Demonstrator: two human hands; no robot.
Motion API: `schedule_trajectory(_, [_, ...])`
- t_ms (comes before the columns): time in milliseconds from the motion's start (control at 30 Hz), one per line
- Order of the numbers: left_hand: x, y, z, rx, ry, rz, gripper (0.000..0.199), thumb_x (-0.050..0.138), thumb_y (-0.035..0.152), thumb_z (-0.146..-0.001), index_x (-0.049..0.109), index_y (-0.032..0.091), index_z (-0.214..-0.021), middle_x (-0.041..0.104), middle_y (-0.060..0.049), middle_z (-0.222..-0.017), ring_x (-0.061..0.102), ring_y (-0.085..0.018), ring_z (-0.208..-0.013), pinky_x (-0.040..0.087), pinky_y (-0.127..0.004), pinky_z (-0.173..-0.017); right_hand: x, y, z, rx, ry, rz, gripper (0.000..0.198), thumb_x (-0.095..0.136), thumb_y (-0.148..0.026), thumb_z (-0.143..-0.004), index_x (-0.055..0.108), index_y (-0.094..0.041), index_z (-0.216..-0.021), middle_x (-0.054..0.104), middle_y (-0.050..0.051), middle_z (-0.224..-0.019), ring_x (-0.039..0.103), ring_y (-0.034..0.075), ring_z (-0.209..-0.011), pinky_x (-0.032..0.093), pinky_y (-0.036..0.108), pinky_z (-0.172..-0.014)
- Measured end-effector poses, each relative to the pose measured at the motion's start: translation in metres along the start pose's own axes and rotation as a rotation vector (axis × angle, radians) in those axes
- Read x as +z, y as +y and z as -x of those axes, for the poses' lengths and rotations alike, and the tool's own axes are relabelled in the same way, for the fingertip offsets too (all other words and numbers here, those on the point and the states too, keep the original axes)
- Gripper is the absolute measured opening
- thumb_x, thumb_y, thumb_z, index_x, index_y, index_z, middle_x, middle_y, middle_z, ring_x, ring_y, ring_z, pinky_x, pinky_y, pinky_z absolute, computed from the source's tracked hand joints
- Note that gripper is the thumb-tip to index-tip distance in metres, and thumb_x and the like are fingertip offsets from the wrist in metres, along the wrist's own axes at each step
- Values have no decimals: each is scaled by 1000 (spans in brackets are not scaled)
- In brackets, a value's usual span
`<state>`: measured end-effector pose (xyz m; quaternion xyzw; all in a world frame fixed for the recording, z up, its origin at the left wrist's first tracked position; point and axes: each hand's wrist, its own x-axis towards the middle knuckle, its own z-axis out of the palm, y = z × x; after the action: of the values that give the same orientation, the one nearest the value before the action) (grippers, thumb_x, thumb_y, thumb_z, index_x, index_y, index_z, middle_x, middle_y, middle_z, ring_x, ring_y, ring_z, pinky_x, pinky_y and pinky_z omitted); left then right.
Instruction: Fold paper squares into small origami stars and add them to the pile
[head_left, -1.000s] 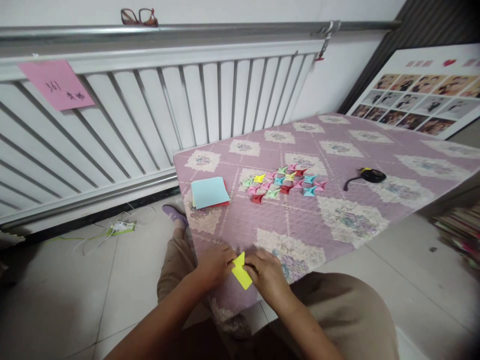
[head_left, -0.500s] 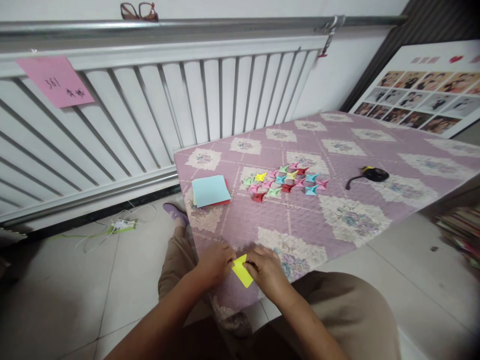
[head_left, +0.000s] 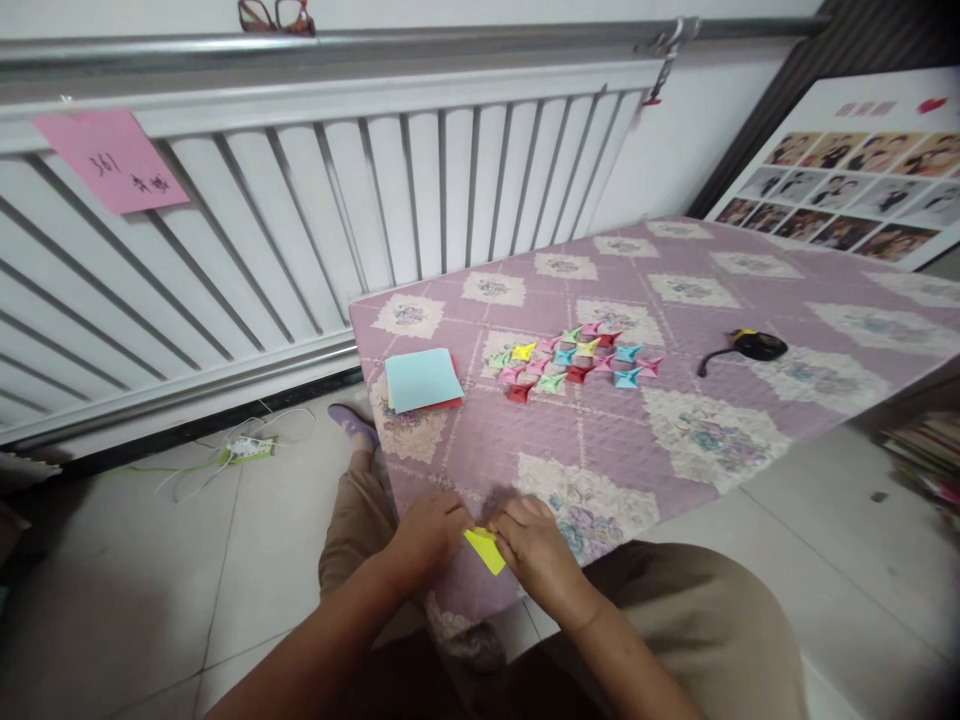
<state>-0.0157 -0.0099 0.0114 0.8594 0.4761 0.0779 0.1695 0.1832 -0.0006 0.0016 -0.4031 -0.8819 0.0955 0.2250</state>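
A piece of yellow paper (head_left: 486, 550) lies at the near corner of the table, its upper edge folded over. My left hand (head_left: 430, 530) is closed on its left corner, fingertips partly hidden. My right hand (head_left: 531, 540) pinches the paper's upper right edge between thumb and fingers. Farther up the cloth, to the left, sits a stack of coloured paper sheets (head_left: 425, 380) with a light blue one on top. Several small folded paper pieces (head_left: 579, 374) in pink, red, green, blue and yellow stand in rows beyond my hands.
A purple flowered tablecloth (head_left: 480, 450) covers the table. A black object with a thin curved arm (head_left: 759, 346) lies at the right. Behind stands a white radiator (head_left: 420, 190) with glasses (head_left: 276, 17) above. A power strip (head_left: 251, 449) with cables is on the floor.
The upper edge of the yellow paper has been folded down, so less of its face shows. Both hands stay at about the same place. The view has shifted slightly.
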Motion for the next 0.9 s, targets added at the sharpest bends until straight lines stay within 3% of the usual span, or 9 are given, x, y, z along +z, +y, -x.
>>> schedule_trajectory(167, [3, 0, 6, 63, 55, -72, 19, 44, 20, -94, 62, 18, -85, 58, -3, -91, 50, -18, -86, 42, -30, -78, 0, 0, 1, -118, 39, 62, 18, 52, -21, -90, 61, -20, -74, 56, 1, -74, 45, 17, -74, 35, 31, -73])
schedule_trajectory(300, [8, -1, 11, 84, 81, -119, 17, 46, 19, -93, 61, 19, -88, 58, -3, -92, 50, -18, -85, 42, -30, -76, -5, 0, 1, -175, -11, 95, 19, 51, -22, -92, 61, -19, -75, 56, 2, -76, 47, 16, -74, 37, 31, -72])
schedule_trajectory(467, [8, 0, 13, 83, 71, -170, 15, 47, 19, -93, 61, 20, -92, 58, -2, -93, 50, -17, -85, 41, -29, -75, -10, -2, 1, -168, -89, 133, 14, 54, -20, -90, 61, -20, -78, 58, 2, -80, 49, 16, -79, 39, 30, -75])
schedule_trajectory(667, [5, 1, 15, 88, 71, -174, 17, 45, 22, -95, 61, 22, -97, 59, -1, -96, 50, -17, -87, 39, -29, -74, -13, -3, 4, -176, -68, 115, 12, 54, -18, -90, 64, -21, -93, 62, 2, -86, 51, 16, -83, 41, 30, -77])
schedule_trajectory(900, [3, 1, 17, 114, 56, -193, 19, 43, 24, -96, 58, 25, -108, 58, -1, -97, 49, -17, -87, 39, -29, -74, -13, -2, 7, -162, -78, 85, 12, 56, -17, -89, 64, -20, -96, 63, 3, -89, 52, 17, -84, 42, 32, -79])
